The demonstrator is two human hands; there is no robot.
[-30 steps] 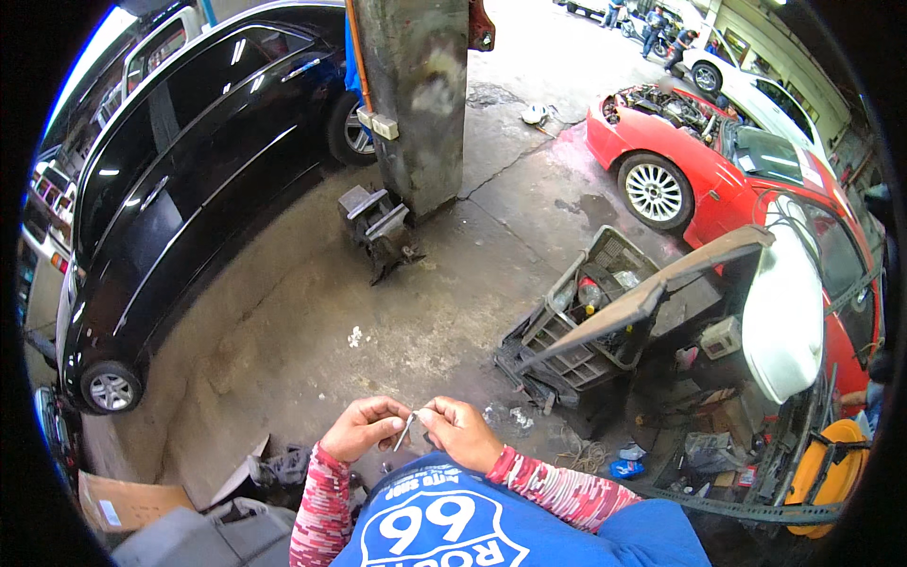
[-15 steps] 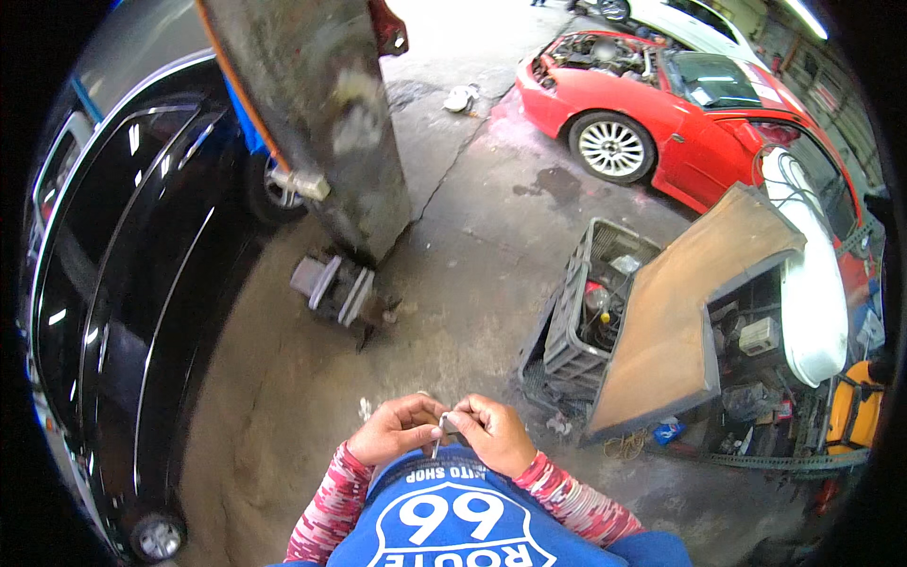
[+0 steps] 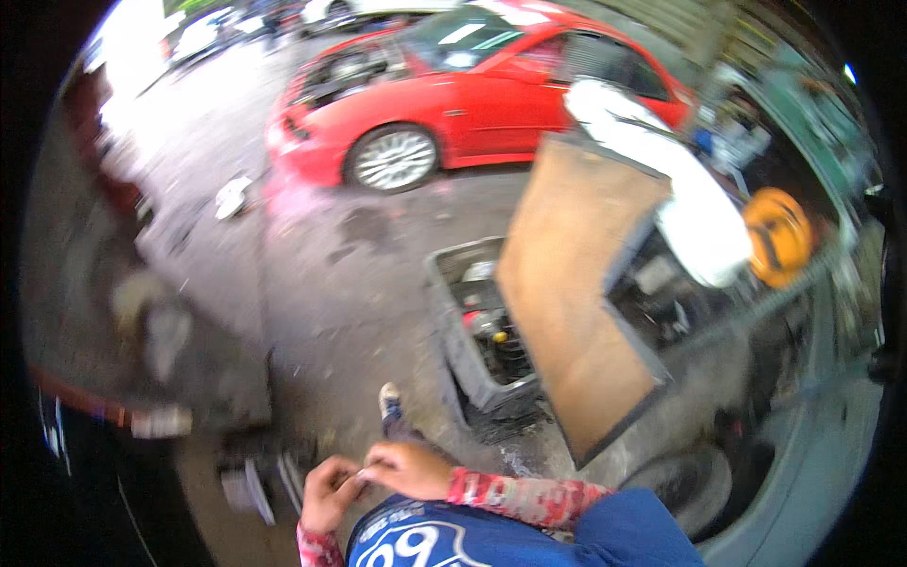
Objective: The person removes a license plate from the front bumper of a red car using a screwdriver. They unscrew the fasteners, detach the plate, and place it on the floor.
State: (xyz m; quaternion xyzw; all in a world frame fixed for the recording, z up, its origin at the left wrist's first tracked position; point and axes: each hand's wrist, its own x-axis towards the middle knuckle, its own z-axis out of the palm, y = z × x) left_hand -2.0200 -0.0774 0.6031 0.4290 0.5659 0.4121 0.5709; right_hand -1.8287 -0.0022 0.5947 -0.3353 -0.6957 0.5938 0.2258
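Close in front of the blue shirt point(image 3: 444, 529), my left hand point(image 3: 328, 493) and my right hand point(image 3: 410, 470) meet with their fingertips together. Both are closed in a pinch around something small and whitish, too blurred and too covered by the fingers to name. Red-and-white patterned sleeves cover my forearms. Beyond my hands, one shoe point(image 3: 390, 402) shows on the concrete floor.
A grey crate point(image 3: 442, 283) with loose items stands ahead, a brown L-shaped panel point(image 3: 557, 255) leaning across it. Behind are a white curved body part point(image 3: 680, 189) and a red car point(image 3: 482, 109), bonnet area exposed. A large dark slab point(image 3: 142, 293) rises at left.
My view has swung to the right and I appear to have stepped forward. The red car and crate now sit further left in view. My hands stay pinched together.
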